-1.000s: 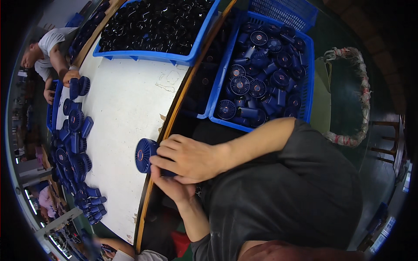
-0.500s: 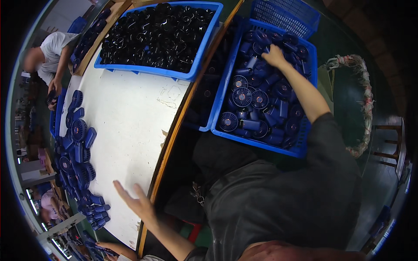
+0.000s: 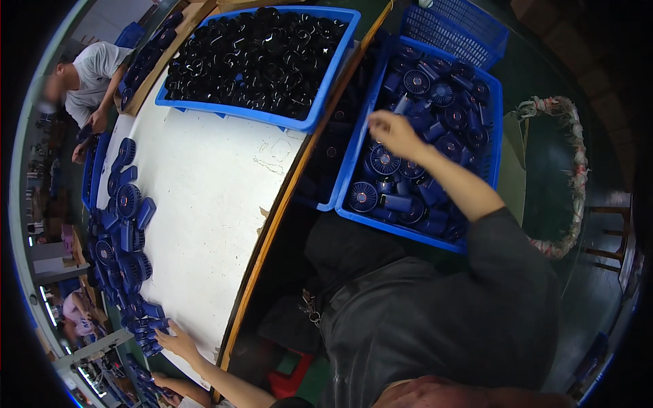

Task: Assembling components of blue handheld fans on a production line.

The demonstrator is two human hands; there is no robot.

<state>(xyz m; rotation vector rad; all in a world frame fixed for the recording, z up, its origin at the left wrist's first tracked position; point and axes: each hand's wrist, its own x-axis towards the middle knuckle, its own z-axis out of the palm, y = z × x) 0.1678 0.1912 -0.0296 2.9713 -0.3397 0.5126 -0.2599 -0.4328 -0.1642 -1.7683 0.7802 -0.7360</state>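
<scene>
My left hand point(image 3: 178, 342) is over the near end of the white table, fingers stretched out and apart. Its fingertips reach the closely laid dark blue handheld fans point(image 3: 151, 326) there; whether they touch is hard to tell. More handheld fans point(image 3: 128, 202) lie in a long heap along the table's far side. Above a blue crate point(image 3: 401, 233) full of such fans, my right hand point(image 3: 396, 134) hangs near the crate's left rim. Its fingers are loosely bent and no fan shows in them. Below it, round fan heads point(image 3: 385, 160) face upward.
On the table point(image 3: 197, 177) stands a blue bin point(image 3: 235, 112) heaped with glossy black parts. Behind the crate is an empty blue basket point(image 3: 454, 30). A wrapped hoop point(image 3: 578, 163) stands at the right. Across the table, a co-worker point(image 3: 95, 75) handles dark pieces.
My right hand has moved from the crate's back toward its left rim, away from a fan there. My left hand has come nearer along the table to the laid fans.
</scene>
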